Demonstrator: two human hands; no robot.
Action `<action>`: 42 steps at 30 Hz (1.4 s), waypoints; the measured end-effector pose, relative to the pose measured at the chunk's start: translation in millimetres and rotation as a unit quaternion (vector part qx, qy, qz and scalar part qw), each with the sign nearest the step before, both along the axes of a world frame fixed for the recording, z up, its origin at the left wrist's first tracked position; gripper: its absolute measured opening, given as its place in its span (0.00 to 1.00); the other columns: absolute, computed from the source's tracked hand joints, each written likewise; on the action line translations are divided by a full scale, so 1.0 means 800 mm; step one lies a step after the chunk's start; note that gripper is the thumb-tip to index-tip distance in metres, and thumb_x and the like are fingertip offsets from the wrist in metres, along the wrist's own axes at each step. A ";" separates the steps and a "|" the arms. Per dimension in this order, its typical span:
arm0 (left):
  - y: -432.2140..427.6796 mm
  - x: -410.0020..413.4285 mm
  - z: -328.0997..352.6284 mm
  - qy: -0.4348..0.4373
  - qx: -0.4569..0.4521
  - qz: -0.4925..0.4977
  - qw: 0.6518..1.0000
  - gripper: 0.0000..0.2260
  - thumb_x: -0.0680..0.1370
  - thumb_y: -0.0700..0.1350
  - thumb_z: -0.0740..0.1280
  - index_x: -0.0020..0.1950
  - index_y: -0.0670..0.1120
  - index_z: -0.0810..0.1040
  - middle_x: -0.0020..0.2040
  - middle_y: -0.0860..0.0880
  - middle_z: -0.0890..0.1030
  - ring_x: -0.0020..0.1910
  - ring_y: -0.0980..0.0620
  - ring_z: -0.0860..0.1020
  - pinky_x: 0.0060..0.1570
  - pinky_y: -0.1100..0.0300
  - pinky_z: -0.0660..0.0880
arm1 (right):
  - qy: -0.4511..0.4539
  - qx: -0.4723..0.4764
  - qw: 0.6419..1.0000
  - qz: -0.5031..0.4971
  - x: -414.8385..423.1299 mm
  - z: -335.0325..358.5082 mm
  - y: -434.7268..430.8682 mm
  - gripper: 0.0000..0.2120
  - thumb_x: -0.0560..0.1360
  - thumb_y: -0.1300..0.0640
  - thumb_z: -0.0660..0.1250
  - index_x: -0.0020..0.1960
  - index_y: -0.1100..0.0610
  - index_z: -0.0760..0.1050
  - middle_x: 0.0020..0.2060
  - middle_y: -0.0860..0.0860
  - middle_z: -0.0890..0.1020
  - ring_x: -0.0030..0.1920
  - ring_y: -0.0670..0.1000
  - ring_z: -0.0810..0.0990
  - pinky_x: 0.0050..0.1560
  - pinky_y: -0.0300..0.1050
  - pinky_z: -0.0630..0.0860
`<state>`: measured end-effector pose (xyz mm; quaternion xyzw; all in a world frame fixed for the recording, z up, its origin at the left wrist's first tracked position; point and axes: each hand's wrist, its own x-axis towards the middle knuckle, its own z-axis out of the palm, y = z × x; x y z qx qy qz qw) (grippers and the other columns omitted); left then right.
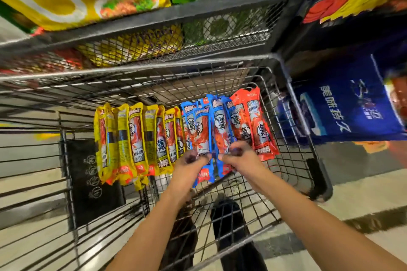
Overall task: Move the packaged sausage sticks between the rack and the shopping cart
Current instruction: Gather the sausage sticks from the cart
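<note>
Blue packs (217, 125) stand fanned in the middle of a row of sausage sticks inside the cart (132, 86). Both grips clamp on their lower ends with curled fingers: the left grip (191, 161) holds one side, and the right grip (236, 156) sits just beside it at 3 o'clock. Yellow packs (123, 138) spread at 9 o'clock of the left grip; I cannot tell whether it touches them. Red packs (257, 123) lie at 1 o'clock of the right grip, near the cart's wire wall. At 12 o'clock is the mesh rack (154, 35).
</note>
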<state>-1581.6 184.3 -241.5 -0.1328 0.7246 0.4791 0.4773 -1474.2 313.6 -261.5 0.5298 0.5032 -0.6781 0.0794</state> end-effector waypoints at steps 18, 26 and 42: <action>-0.074 0.074 0.307 0.123 0.095 -0.310 0.938 0.02 0.81 0.47 0.64 0.51 0.53 0.72 0.36 0.48 0.77 0.20 0.64 0.72 0.21 0.71 0.69 | 0.016 0.077 0.918 -0.388 0.190 0.310 -0.181 0.06 0.74 0.60 0.72 0.51 0.57 0.80 0.34 0.46 0.82 0.36 0.50 0.78 0.41 0.48 0.75; -0.024 0.200 0.334 0.076 0.094 -0.481 0.868 0.13 0.77 0.56 0.67 0.58 0.52 0.74 0.36 0.48 0.78 0.25 0.49 0.77 0.25 0.59 0.72 | 0.011 0.081 0.805 -0.587 0.330 0.361 -0.234 0.10 0.75 0.62 0.70 0.55 0.53 0.77 0.38 0.50 0.82 0.38 0.53 0.78 0.34 0.43 0.73; 0.155 0.587 0.371 0.063 0.129 -0.605 0.783 0.10 0.79 0.50 0.66 0.57 0.48 0.74 0.35 0.46 0.78 0.21 0.56 0.73 0.19 0.64 0.67 | 0.013 0.087 0.735 -0.672 0.686 0.398 -0.137 0.13 0.76 0.57 0.70 0.60 0.55 0.77 0.42 0.54 0.83 0.30 0.47 0.78 0.29 0.42 0.72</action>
